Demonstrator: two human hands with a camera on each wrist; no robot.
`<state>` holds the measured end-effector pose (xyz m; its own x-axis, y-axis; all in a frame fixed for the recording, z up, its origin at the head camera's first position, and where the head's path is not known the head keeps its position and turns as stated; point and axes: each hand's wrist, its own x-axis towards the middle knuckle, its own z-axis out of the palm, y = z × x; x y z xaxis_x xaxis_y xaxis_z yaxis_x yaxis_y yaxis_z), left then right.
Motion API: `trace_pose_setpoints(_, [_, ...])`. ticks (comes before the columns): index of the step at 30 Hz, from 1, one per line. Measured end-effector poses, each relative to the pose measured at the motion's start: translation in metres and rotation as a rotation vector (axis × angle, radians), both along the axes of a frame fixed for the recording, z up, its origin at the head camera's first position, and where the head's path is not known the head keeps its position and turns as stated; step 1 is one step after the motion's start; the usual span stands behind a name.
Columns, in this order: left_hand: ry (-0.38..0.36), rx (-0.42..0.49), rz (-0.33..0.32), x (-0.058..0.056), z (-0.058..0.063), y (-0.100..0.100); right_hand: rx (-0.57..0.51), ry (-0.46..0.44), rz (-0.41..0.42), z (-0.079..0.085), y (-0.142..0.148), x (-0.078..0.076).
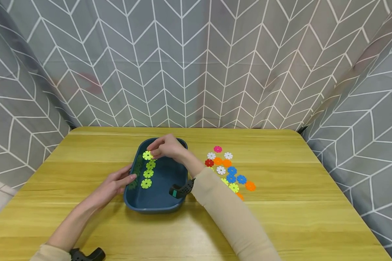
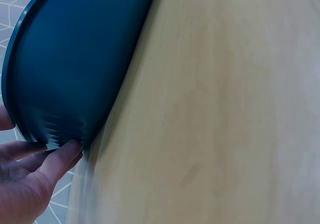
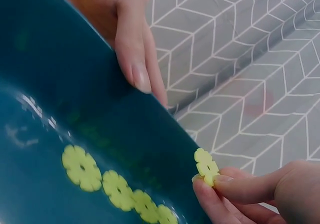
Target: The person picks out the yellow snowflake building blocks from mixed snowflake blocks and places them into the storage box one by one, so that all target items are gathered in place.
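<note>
- Head view, nearest: a black wristband (image 1: pixel 88 255) at the cuff of a beige sleeve (image 1: pixel 50 253).
- Beyond it, the left hand (image 1: pixel 117 182) grips the left side of a dark blue tray (image 1: pixel 166 174), thumb over the rim, fingers outside.
- Inside, a row of yellow flower discs (image 1: pixel 146 183) lies along that side.
- Right of the tray, loose discs (image 1: pixel 231 178) in pink, white, red, orange, blue and yellow lie on the worktop (image 1: pixel 297 217).
- Farther up, the right hand (image 1: pixel 170 146) pinches one yellow disc (image 1: pixel 147 155) near the row's far end.
- Behind hangs a grey zigzag curtain (image 1: pixel 196 65).
</note>
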<state>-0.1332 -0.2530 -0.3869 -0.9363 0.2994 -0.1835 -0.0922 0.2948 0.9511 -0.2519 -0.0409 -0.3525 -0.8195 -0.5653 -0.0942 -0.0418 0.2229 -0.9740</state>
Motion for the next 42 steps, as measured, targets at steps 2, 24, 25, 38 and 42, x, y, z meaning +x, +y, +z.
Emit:
trace_pose_setpoints(2, [-0.001, -0.001, 0.0, 0.0, 0.0, 0.0, 0.0, -0.006, -0.002, -0.001, -0.004, 0.002])
trace_pose_setpoints(24, [0.008, 0.03, -0.005, 0.0, 0.0, 0.001, 0.039, 0.032, -0.024, -0.023, -0.007, 0.004])
trace_pose_setpoints(25, [0.009, 0.028, -0.004, 0.0, 0.001, 0.0, 0.045, 0.03, -0.015, -0.024, -0.007, 0.004])
trace_pose_setpoints(38, [0.006, -0.005, -0.001, 0.001, 0.002, 0.0, 0.046, 0.017, 0.081, -0.028, -0.008, 0.004])
trace_pose_setpoints(42, [0.006, -0.01, -0.006, 0.0, 0.001, 0.0, 0.065, 0.03, 0.128, -0.029, -0.007, 0.004])
